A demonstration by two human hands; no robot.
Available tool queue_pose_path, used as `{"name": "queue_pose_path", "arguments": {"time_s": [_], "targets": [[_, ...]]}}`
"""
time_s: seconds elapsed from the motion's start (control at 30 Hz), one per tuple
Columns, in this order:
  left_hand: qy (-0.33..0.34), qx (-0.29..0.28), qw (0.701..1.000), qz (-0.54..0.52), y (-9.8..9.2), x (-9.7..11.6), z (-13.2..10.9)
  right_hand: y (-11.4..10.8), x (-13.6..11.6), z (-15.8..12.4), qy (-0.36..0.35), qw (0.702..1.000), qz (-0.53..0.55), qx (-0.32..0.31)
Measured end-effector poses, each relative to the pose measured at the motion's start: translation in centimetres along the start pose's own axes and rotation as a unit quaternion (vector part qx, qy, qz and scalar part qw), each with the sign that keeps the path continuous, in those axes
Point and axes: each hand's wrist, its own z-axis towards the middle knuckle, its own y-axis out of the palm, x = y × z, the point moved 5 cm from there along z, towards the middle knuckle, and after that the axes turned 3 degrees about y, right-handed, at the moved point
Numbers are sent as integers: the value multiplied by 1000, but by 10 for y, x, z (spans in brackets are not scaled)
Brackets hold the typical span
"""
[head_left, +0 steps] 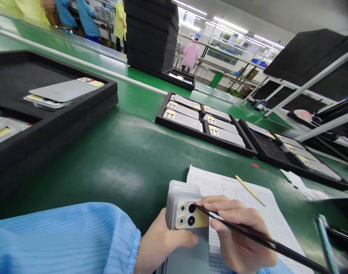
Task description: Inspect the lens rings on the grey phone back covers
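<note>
My left hand (168,239) is wrapped round a stack of silver phone back covers (188,247), thumb across the front one. That front cover has a camera block (186,215) with several round lens openings, two dark and two with blue centres, beside a pale yellow patch. In my right hand (239,228) is a pair of black tweezers (248,230), gripped between thumb and fingers. Its tip is at the upper right dark lens; whether it touches cannot be made out. Beneath my right hand lies an open ruled notebook (265,201).
Black foam trays (208,139) with phone covers stand across the green table (128,152); a larger tray (113,93) is at left. A wooden stick (249,190) lies on the notebook, a teal pen (326,239) at right. A tall black tray stack (151,38) rises behind.
</note>
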Motion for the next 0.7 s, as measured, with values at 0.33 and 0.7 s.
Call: {"name": "queue_pose_path", "arguments": {"time_s": [0.33, 0.7], "targets": [[-2, 5, 1000, 3, -2, -2, 1, -2, 1, -2, 11, 1000, -9, 25], [9, -15, 1000, -6, 2, 4, 0, 1, -4, 1, -26, 999, -30, -4]]}}
